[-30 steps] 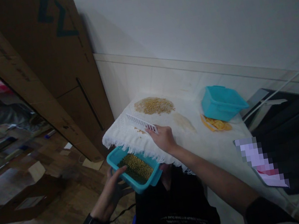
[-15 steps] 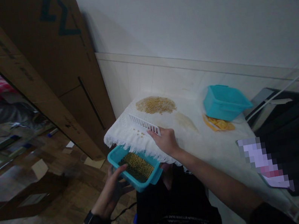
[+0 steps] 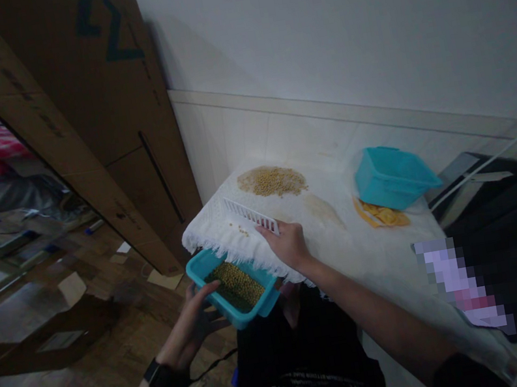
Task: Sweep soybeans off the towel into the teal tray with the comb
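My left hand grips the near-left rim of a turquoise plastic basket, thumb over the edge. Yellow soybeans lie inside it, and it is held just below the fringed edge of a white cloth. In my right hand is a white slotted plastic piece, perhaps a divider, standing on edge on the cloth. A few loose beans lie between it and the fringe. Farther back, a pile of soybeans is spread on a brownish patch of the cloth.
A second turquoise basket sits at the back right, partly over a yellow-orange packet. A blurred-out flat item lies at the right by a black surface. A tall cardboard box stands left of the table.
Both hands, the basket and the slotted piece keep nearly the same places. The whole view has shifted slightly, and the loose beans by the fringe look a little rearranged.
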`<state>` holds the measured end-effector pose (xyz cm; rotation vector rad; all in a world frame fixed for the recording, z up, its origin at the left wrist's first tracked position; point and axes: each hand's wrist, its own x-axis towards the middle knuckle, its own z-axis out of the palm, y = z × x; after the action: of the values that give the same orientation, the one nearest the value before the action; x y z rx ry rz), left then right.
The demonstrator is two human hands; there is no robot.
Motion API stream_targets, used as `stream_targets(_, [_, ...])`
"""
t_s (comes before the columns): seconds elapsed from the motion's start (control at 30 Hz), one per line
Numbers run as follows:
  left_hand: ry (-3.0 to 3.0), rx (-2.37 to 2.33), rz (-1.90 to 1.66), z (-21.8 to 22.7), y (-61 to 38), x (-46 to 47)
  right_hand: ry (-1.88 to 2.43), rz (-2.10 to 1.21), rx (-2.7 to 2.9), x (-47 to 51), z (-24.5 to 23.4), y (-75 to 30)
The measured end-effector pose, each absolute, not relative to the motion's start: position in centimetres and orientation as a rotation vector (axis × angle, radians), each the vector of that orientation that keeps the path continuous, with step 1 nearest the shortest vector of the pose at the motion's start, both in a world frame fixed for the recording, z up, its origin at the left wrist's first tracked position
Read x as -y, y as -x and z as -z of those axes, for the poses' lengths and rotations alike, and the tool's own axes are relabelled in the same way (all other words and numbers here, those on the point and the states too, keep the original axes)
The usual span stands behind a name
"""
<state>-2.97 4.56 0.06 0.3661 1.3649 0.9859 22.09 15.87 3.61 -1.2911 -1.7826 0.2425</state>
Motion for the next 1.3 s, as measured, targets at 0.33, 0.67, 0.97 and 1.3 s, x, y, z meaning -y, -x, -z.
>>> stream_targets(0.33, [-0.371,-1.308,-1.024,-1.7,3.7,-5.1,1.169,-0.361,1.742,-16.4,-3.7,-21.2])
stream_targets(0.67, [-0.365,-1.317,-1.098,-1.5,3.5,-5.1,1.175,-0.403,1.718,-15.4,-3.9,-20.8])
stream_targets(0.97, [-0.365,-1.313,-1.126,-1.6,3.5,-5.1,1.184,-0.436,1.716,-13.3,-4.2,-20.8])
stream_targets(1.3, [-0.367,-1.33,-1.115,-1.7,3.3,-5.1,1.426,-0.133,1.646,-17.2,-4.8,-21.5])
